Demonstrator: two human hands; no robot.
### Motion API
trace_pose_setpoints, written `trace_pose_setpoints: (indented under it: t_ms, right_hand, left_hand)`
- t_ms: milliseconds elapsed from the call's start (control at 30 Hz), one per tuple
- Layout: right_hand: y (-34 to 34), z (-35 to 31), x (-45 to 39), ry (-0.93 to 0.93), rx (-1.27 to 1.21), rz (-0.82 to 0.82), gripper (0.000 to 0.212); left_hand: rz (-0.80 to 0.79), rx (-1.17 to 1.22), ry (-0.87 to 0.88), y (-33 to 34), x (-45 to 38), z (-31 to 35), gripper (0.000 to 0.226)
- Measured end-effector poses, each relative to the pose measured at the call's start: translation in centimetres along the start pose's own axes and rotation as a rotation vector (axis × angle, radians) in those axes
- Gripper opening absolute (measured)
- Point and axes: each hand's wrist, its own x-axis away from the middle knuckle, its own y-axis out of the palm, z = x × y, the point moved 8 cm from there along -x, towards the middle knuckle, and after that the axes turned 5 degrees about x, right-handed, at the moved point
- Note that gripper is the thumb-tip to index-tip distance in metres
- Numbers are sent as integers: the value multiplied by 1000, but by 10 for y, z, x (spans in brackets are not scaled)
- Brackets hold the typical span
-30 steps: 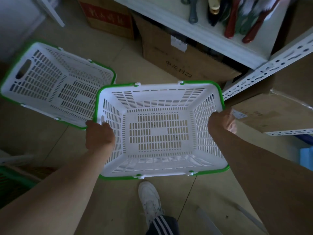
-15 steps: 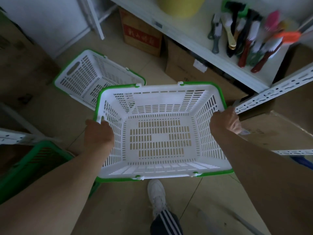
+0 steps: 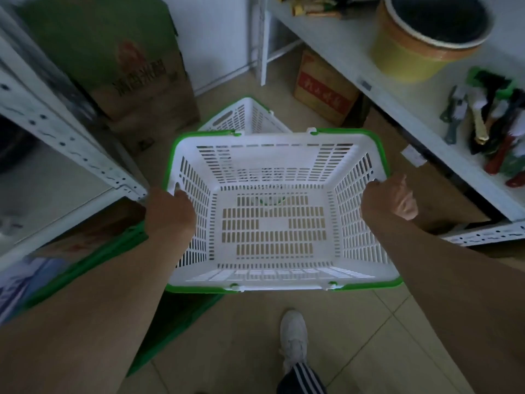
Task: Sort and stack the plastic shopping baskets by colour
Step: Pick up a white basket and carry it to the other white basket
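Fingers of left hand (image 3: pixel 170 210) and right hand (image 3: pixel 387 199) clench white basket (image 3: pixel 272 223) side rims, aisle floor (image 3: pixel 227 336) open

Both arms out forward, roughly level. Left hand (image 3: pixel 170 211) and right hand (image 3: pixel 387 201) each clamped on opposite short sides of the basket (image 3: pixel 272 231), held mid-air.

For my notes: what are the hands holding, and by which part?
Both hold one white basket with a green rim: left hand on its left side rim, right hand on its right side rim.
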Motion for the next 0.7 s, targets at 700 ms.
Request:
trace_pose_setpoints:
  t_ms: [700]
  right_hand:
    - [74, -185, 185, -442, 5, -161, 44]
  left_hand:
    - [353, 130, -368, -172, -15, -225, 53]
